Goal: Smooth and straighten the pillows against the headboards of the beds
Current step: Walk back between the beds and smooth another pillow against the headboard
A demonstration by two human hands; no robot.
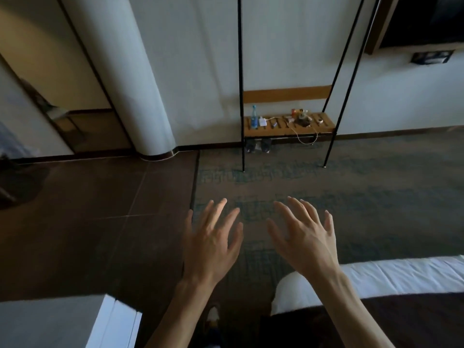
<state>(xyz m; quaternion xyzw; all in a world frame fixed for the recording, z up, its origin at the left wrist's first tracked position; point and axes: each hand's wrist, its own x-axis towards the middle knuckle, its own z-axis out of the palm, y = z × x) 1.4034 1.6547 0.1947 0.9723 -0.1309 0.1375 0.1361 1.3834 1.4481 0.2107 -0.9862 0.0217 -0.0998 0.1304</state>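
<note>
A person's two bare hands are raised side by side, palms down, over the floor of a hotel-style room. The left hand (212, 243) hangs above the seam where dark floor tiles (95, 222) meet a patterned grey carpet (351, 187); the right hand (307, 241) is over the carpet, just beyond the corner of a bed (401, 275). The fingers (221, 207) of both hands are spread wide and hold nothing. The white-sheeted bed, with a dark cover across its near part, fills the lower right; a second white surface (62, 320), possibly another bed, sits at lower left. No pillows or headboards are in view. Against the far white wall stands a black metal-framed rack with a slatted wooden shelf (288, 125) carrying a blue bottle (254, 116), a white charger and cable (305, 135) and other small items too small to tell. A pair of shoes (258, 146) lies beneath the shelf. A rounded white column (135, 79) rises at left, and the corner of a dark screen (421, 18) shows at upper right.
</note>
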